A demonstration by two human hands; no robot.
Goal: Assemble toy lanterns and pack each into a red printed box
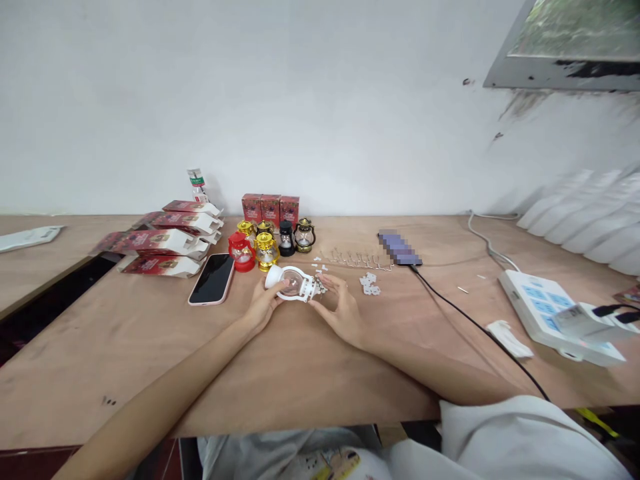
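A small white lantern (295, 285) with a clear globe lies sideways above the table, its wide white end to the left. My left hand (263, 305) is closed around that wide end, thumb across the globe. My right hand (342, 311) is at the lantern's other end, thumb underneath and fingers curved round it. Small round metallic pieces (321, 285) show between my right fingers and the lantern; whether they lie on the table I cannot tell. Just beyond are small white parts (318, 266), thin wire-like pieces (357, 259) and whitish flat pieces (370, 284).
Finished-looking lanterns in red (242, 252), gold (267, 252) and black (287, 239) stand before red boxes (270, 209). Opened cartons (167, 243) and a pink-edged phone (213, 280) lie left. Right are a cabled phone (400, 248), a power strip (537, 303) and stacked white items (585, 213).
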